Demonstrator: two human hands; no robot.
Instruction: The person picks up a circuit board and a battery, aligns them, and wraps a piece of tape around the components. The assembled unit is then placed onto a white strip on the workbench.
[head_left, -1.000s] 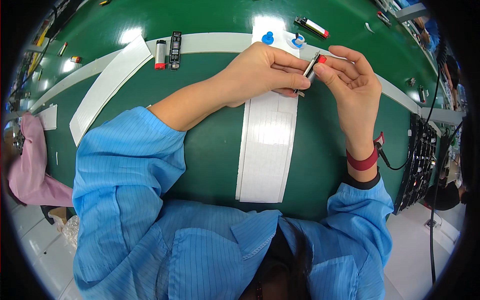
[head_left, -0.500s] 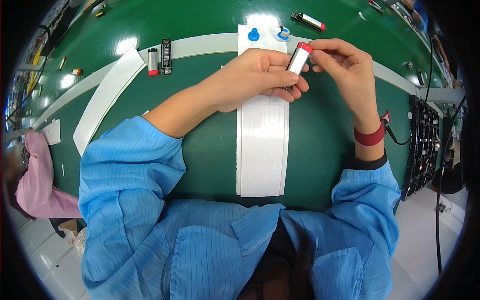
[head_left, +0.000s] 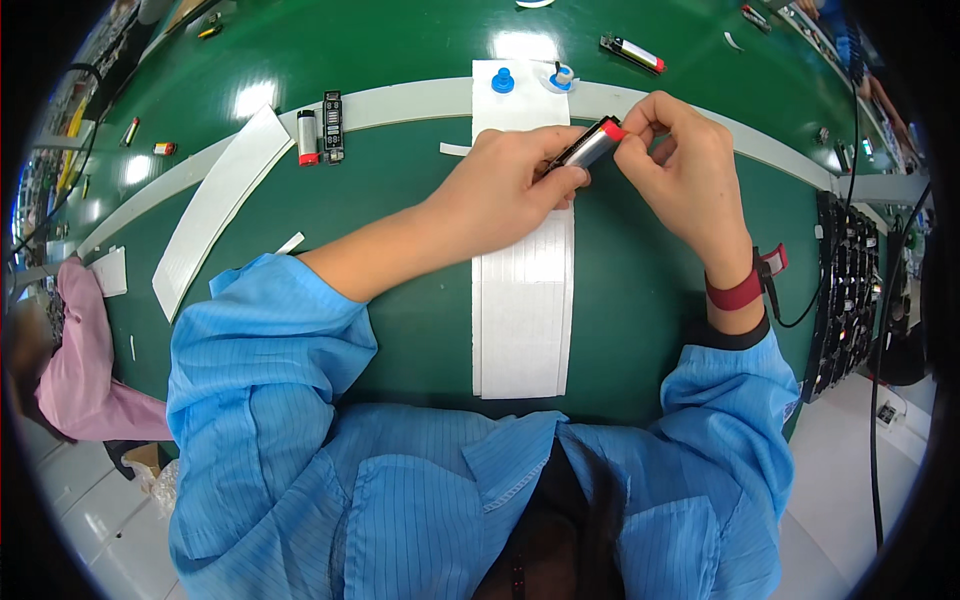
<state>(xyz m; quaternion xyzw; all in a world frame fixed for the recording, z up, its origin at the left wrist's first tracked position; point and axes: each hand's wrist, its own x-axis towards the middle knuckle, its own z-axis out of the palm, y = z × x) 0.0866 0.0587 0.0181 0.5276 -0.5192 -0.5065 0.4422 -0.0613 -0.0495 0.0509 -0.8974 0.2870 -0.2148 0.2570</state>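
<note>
Since the earlier frames the small silver cylinder with the red end cap [head_left: 592,143] sits a little higher and farther right in the picture, while the white strip sheet [head_left: 523,300] lies lower and longer in view, a sign that the head has tipped as much as the hands have shifted. In the head view, a worker in a blue lab coat holds that cylinder, which looks like a small battery cell, above the green work surface [head_left: 400,170], just over the top of the white sheet. The left hand [head_left: 505,190] is curled closed around the lower, silver part of the cylinder, thumb and fingers wrapping it; the right hand [head_left: 685,165] pinches the red end between thumb and fingertips, the other fingers folded loosely. A red wrist strap [head_left: 738,292] with a dark cord circles the right wrist. Beyond the hands lie a blue cap [head_left: 503,80] and a white cap [head_left: 563,76] on the sheet's far end, and to the left a second red-tipped cell [head_left: 307,136] beside a black circuit strip [head_left: 333,126]. The step in hand appears to be fitting or wrapping something at the red end; what exactly lies under the fingertips cannot be made out. The next move would seem to call for a steady left grip and fine rotation or pressing by the right fingertips.
</note>
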